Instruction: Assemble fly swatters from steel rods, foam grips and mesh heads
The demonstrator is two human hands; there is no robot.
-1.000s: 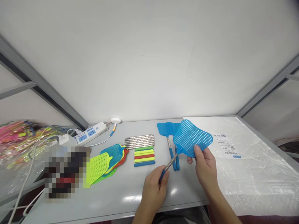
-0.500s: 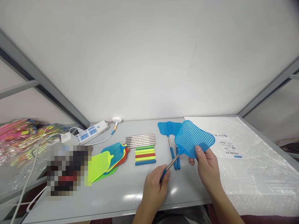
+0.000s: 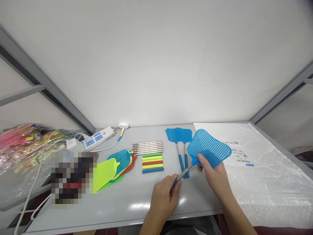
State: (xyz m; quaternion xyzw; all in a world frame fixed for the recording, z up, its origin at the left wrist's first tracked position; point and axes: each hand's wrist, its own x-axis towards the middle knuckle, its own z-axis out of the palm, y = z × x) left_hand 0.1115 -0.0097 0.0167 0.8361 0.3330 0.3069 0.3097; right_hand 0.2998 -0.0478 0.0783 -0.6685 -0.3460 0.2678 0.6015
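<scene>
A blue fly swatter (image 3: pixel 207 147) with a perforated head and a metal shaft is held between my hands, tilted up to the right above the table. My left hand (image 3: pixel 166 192) is wrapped round its blue grip, which is mostly hidden by the fingers. My right hand (image 3: pixel 212 169) pinches the lower edge of the head near its neck, thumb on top. Just behind, two blue fly swatters (image 3: pixel 179 148) lie side by side, their heads overlapping.
Loose swatter heads (image 3: pixel 106 173) in green, blue, yellow and red overlap on the left. Metal rods (image 3: pixel 148 147) and coloured grips (image 3: pixel 153 163) lie in rows mid-table. A power strip (image 3: pixel 97 138) sits behind. White packaging with a label (image 3: pixel 264 182) covers the right side. Bagged items (image 3: pixel 26 147) are far left.
The held swatter has shifted slightly right and towards me, with both hands. My right hand now grips nearer the neck. The two swatters behind show more fully.
</scene>
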